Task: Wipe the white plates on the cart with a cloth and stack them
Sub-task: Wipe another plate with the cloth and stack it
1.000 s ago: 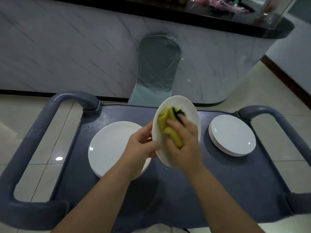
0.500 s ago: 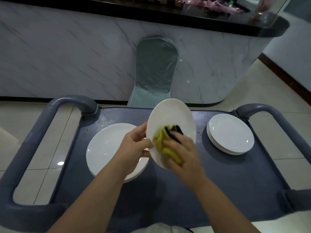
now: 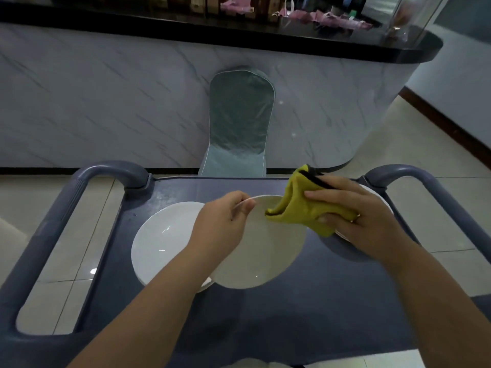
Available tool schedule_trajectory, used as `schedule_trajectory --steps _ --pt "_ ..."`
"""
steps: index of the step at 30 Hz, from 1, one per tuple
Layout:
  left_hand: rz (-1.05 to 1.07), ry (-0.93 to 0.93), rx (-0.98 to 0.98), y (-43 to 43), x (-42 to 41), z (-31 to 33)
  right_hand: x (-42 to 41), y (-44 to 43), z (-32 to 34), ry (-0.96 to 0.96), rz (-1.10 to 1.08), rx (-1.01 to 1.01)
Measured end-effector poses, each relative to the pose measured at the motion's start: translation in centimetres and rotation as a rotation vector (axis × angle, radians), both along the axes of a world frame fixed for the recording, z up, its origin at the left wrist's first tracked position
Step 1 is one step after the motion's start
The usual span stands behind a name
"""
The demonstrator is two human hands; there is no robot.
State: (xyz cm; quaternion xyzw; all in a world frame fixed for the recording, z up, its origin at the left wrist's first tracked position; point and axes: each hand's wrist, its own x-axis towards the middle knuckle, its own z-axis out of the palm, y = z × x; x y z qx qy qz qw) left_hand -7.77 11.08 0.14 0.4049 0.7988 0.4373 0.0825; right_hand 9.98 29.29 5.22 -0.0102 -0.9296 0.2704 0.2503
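My left hand [image 3: 225, 221] pinches the far rim of a white plate [image 3: 260, 251], which is held nearly flat above the middle of the dark blue cart [image 3: 305, 309]. My right hand [image 3: 364, 221] grips a yellow cloth [image 3: 300, 208] with a black edge; the cloth's corner touches the plate's right rim. A stack of white plates [image 3: 162, 243] lies on the cart's left side, partly under my left arm. Another stack of plates [image 3: 382, 200] on the right is mostly hidden beneath my right hand.
Grey tubular handles rise at the cart's left [image 3: 53, 235] and right [image 3: 438, 203] ends. A covered chair [image 3: 239, 123] stands just beyond the cart against a marble-look counter [image 3: 106, 96] with a black top. Tiled floor surrounds the cart.
The plate has tipped from upright to nearly flat. My right hand has lifted the cloth off the plate's face and moved right, over the right stack. The camera has tilted up.
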Motion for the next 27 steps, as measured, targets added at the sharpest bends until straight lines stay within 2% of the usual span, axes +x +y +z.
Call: schedule_trajectory --steps 3,6,8,10,12,13,15,17,18,19,21,24,25,26,27 --pt "-0.048 0.043 0.103 0.6 0.8 0.4 -1.1 0.0 -0.1 -0.136 -0.051 -0.105" --pt "-0.054 0.043 0.171 0.6 0.4 0.8 -1.1 -0.1 -0.4 -0.205 -0.152 -0.117" --pt "-0.063 0.085 0.174 0.6 0.2 0.8 -1.3 -1.4 -0.2 -0.256 -0.223 -0.074" --pt "-0.072 0.139 0.207 0.8 0.5 0.7 -2.4 -3.5 -0.3 -0.311 -0.343 0.099" --pt "-0.094 0.182 0.263 0.8 0.9 0.7 -3.6 -4.9 -0.8 -0.196 -0.443 0.265" --pt "-0.088 0.187 0.296 0.8 1.1 0.8 -3.8 -5.0 -1.0 -0.109 -0.474 0.246" --pt "-0.020 0.089 0.353 0.3 0.9 1.2 -3.1 -4.2 -0.9 -0.046 -0.523 -0.039" --pt "0.092 -0.153 0.419 -0.3 0.3 1.7 -1.4 -3.2 -1.5 -0.087 -0.519 -0.478" --pt "0.120 -0.236 0.448 -0.5 -0.2 1.9 -0.7 -2.9 -2.1 -0.093 -0.497 -0.630" --pt "0.107 -0.237 0.458 -0.7 -0.7 1.9 -0.3 -3.0 -2.8 -0.093 -0.478 -0.672" --pt "0.004 -0.064 0.397 -0.5 -1.1 2.0 -1.0 -3.6 -3.3 -0.091 -0.486 -0.563" --pt "-0.142 0.374 0.204 0.6 -0.4 2.0 -2.9 -4.2 -2.6 -0.085 -0.421 -0.111" --pt "-0.147 0.434 0.192 0.8 0.0 2.0 -3.1 -4.1 -2.4 -0.054 -0.376 -0.007" --pt "-0.125 0.392 0.206 0.8 0.1 2.0 -3.0 -3.8 -2.4 -0.016 -0.361 -0.027" --pt "-0.083 0.255 0.268 0.8 0.0 2.3 -2.5 -3.6 -2.1 0.020 -0.380 -0.156"
